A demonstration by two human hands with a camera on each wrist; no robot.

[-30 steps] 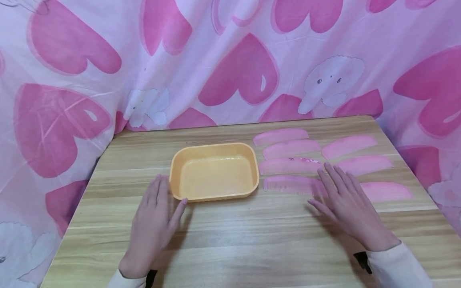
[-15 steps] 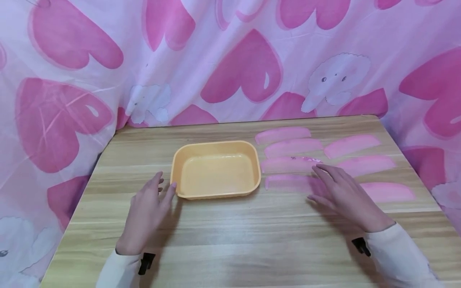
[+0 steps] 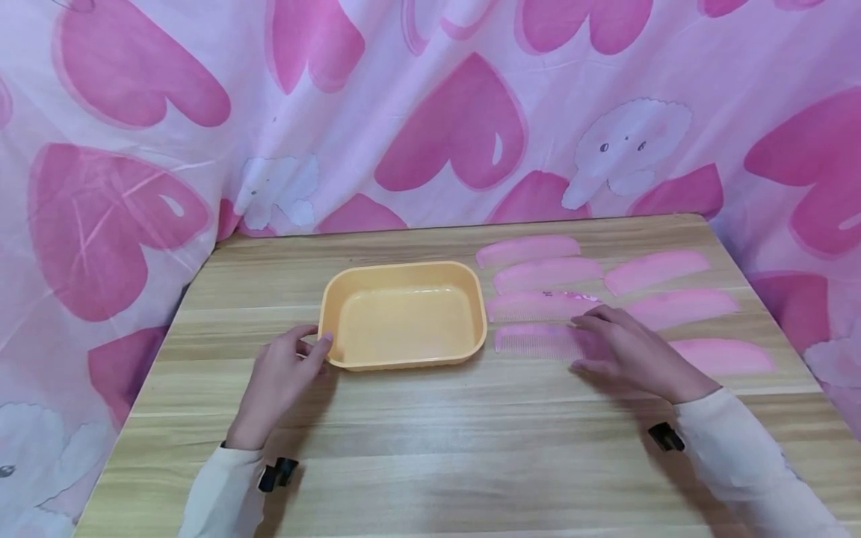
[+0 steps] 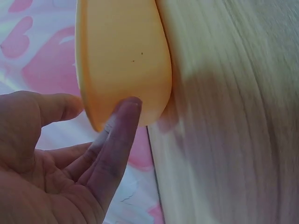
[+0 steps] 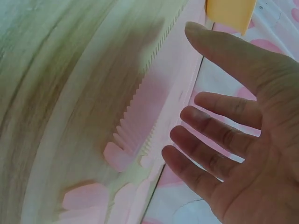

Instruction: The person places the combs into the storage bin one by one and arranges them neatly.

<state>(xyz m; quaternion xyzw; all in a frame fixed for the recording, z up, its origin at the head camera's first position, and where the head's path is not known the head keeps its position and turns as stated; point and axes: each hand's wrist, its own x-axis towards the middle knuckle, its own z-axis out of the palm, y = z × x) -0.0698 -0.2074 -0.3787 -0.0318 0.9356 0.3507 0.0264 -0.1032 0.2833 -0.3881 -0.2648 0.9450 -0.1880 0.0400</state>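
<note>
- The left hand (image 3: 279, 377) is resting on the wooden surface (image 3: 430, 441) at the near-left corner of the orange tray (image 3: 403, 314); in the head view a fingertip is touching the tray's rim.
- In the left wrist view its grip is lying loose and partly spread, with one finger (image 4: 117, 135) pressing against the tray's (image 4: 124, 56) rounded outer wall and the thumb sitting just beside the same corner; the fingers are not wrapping round the tray.
- The tray is sitting upright near the middle of the surface, left of the combs, with nothing showing inside it.
- The right hand (image 3: 628, 351) is hovering low over the right end of the nearest pink comb (image 3: 538, 341), fingers reaching towards the comb row behind it.
- In the right wrist view its grip (image 5: 243, 140) is standing wide, fingers spread and slightly bent above the comb (image 5: 140, 116), holding nothing; whether a fingertip is touching the comb I cannot tell.
- Seven pink combs are lying flat to the right of the tray: four in a column just beside it (image 3: 528, 250) and three further right (image 3: 655, 270).
- A pink heart-print cloth (image 3: 451, 127) is hanging behind the surface.
</note>
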